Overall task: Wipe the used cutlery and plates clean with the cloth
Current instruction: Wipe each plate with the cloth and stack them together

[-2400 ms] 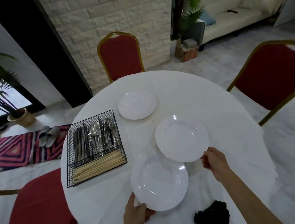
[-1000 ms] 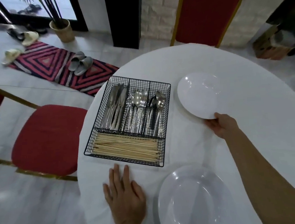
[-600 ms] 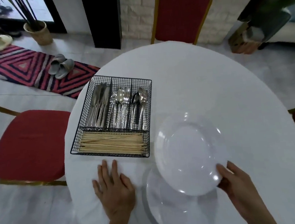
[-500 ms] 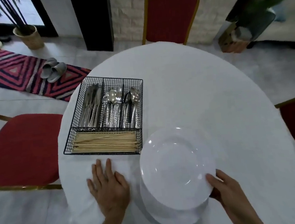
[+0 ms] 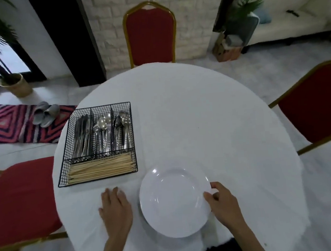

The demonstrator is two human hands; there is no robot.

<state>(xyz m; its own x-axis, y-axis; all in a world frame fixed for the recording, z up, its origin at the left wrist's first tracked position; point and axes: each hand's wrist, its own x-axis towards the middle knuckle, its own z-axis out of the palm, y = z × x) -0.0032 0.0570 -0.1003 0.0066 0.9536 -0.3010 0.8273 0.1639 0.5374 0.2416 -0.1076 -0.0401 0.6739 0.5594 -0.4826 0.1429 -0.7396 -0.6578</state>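
Fingers of the right hand (image 5: 223,204) curl round the right rim of the white plate (image 5: 174,202), thumb on top, pinching it where it sits on the near side of the round table (image 5: 209,112). A dark edge shows under the plate's lower left; whether another plate lies beneath it I cannot tell. The left hand (image 5: 115,208) lies flat and spread on the tablecloth just left of the plate, holding nothing. Beyond it stands the wire basket (image 5: 65,172): knives (image 5: 81,136) in the left compartment, spoons (image 5: 124,128) in the two to its right, chopsticks (image 5: 100,167) across the front one. The black cloth (image 5: 220,249) lies bunched at the table's near edge, partly hidden by the right forearm, apart from the plate.
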